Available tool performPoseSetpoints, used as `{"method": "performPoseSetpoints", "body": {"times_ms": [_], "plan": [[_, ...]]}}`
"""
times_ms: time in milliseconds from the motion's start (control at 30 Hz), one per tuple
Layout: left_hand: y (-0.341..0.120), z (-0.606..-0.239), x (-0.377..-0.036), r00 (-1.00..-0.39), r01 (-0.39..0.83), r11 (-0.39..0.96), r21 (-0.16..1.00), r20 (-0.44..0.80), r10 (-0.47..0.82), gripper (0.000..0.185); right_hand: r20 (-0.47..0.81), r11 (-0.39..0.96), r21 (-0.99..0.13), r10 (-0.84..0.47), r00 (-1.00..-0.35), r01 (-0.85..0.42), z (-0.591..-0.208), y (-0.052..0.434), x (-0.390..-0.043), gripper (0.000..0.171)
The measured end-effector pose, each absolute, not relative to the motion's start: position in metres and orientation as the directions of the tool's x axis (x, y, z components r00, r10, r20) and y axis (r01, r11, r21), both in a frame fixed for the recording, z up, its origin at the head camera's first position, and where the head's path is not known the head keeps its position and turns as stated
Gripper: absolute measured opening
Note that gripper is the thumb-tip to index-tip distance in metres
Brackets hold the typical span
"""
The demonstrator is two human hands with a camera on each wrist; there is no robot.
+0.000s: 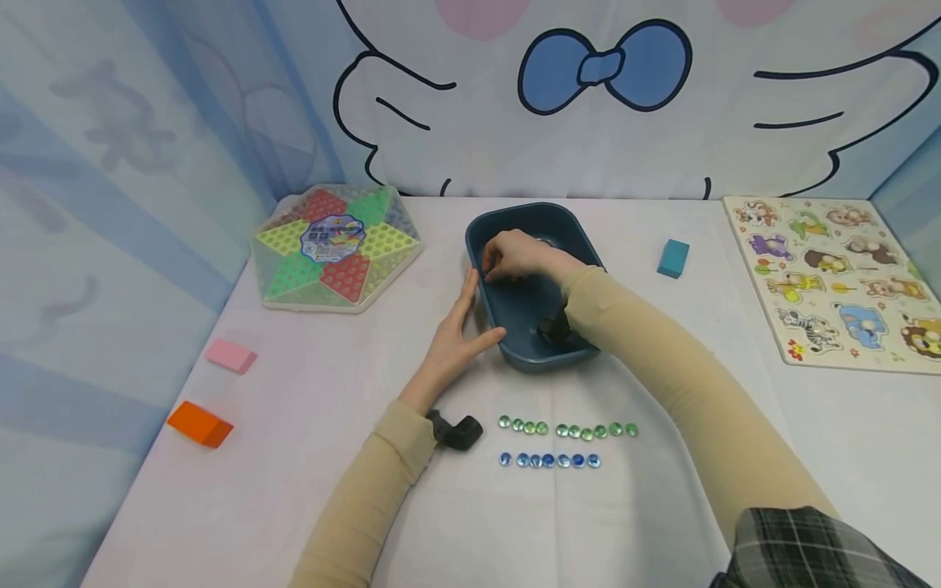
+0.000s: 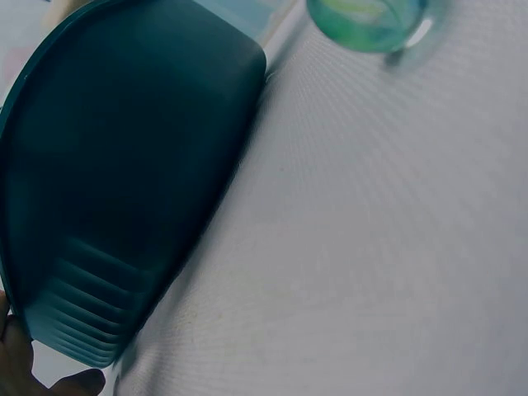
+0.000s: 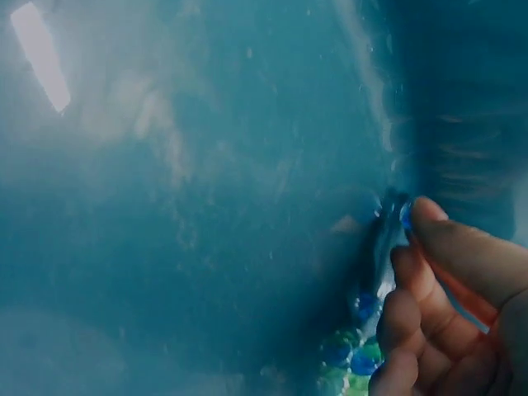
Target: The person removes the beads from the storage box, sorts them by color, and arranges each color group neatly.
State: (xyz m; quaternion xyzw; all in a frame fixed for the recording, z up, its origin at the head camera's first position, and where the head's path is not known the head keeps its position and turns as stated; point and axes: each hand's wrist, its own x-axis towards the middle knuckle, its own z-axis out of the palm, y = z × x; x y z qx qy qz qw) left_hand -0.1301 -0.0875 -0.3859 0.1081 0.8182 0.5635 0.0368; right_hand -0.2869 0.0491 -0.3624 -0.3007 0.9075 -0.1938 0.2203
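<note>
Nearest, on the white tablecloth (image 1: 294, 490): a row of blue glass beads (image 1: 549, 461), and just beyond it a row of green glass beads (image 1: 566, 429), the two rows side by side and apart. To their left, a black wrist camera (image 1: 457, 431) strapped above a beige sleeve.

Past the beads, a dark teal plastic tub (image 1: 547, 357) near the middle of the table. Left hand (image 1: 452, 343) resting against the tub's left outer wall, fingers straight and together, thumb spread toward the near corner; in the left wrist view, only the tub's ribbed wall (image 2: 124, 206) and one green bead (image 2: 367, 21) on the cloth.

Right hand (image 1: 515, 255) reaching down inside the tub at its far left, fingers curled. In the right wrist view, fingertips (image 3: 437, 239) pinching a blue bead (image 3: 404, 216) against the tub's inner wall, with more blue and green beads (image 3: 351, 355) heaped below on the tub floor.

Left edge: an orange block (image 1: 199, 425), then a pink block (image 1: 231, 356). Farther back, a hexagonal Chinese checkers set (image 1: 336, 247), a teal block (image 1: 672, 258), and an animal peg puzzle (image 1: 838, 278) at far right.
</note>
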Motion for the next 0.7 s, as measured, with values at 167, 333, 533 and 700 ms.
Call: {"method": "performPoseSetpoints", "body": {"times_ms": [167, 333, 533, 700], "plan": [[-0.087, -0.386, -0.129, -0.974, 0.134, 0.340, 0.931, 0.060, 0.218, 0.085, -0.298, 0.745, -0.505, -0.625, -0.722, -0.436, -0.356, 0.053, -0.286, 0.018], [-0.087, -0.385, -0.129, -0.974, 0.138, 0.347, 0.928, 0.063, 0.218, 0.085, -0.291, 0.726, -0.543, -0.635, -0.716, -0.422, -0.347, 0.061, -0.288, 0.020], [-0.087, -0.386, -0.130, -0.973, 0.147, 0.350, 0.925, 0.072, 0.219, 0.085, -0.279, 0.697, -0.591, -0.650, -0.707, -0.407, -0.336, 0.068, -0.284, 0.019], [-0.087, -0.386, -0.130, -0.972, 0.151, 0.349, 0.925, 0.075, 0.223, 0.085, -0.269, 0.661, -0.631, -0.677, -0.685, -0.406, -0.327, 0.073, -0.276, 0.021]]}}
